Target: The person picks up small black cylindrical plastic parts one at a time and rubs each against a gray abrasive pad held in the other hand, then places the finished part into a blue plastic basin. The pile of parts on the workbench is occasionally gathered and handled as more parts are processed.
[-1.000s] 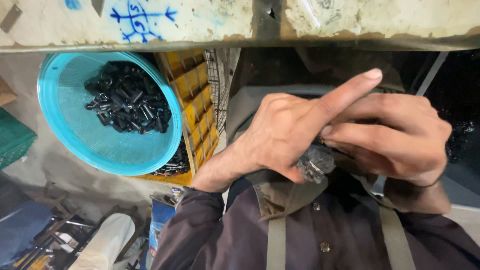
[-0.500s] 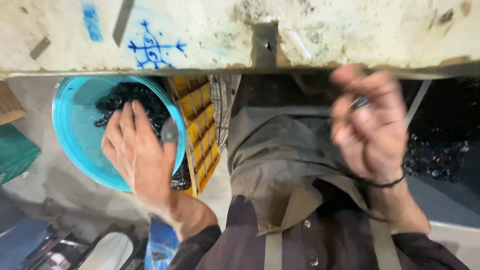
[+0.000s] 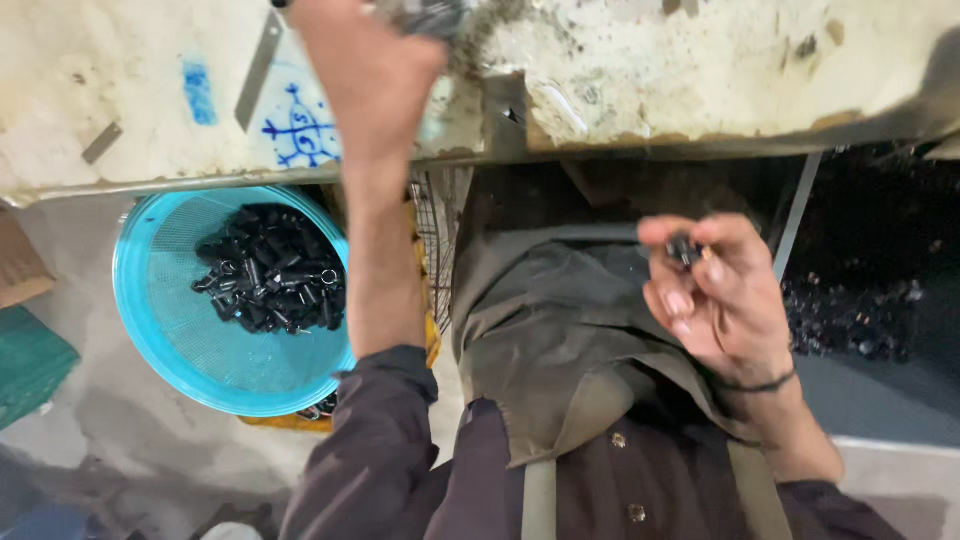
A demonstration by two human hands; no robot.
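Note:
My left hand reaches up over the worn white table, and its fingers close on a grey shiny lump at the top edge of the view. My right hand hovers above my lap, below the table edge. It pinches a small black part between thumb and fingertips. A round teal basket stands on the floor to the left of my left forearm. It holds a heap of small black parts.
Behind the basket stands a yellow crate with a wire mesh side. More dark parts lie in shadow under the table at the right. A green object sits at the far left.
My left hand has risen from the teal basket to the tabletop. My right hand has dropped lower and still pinches a small dark part. The view has tilted downward.

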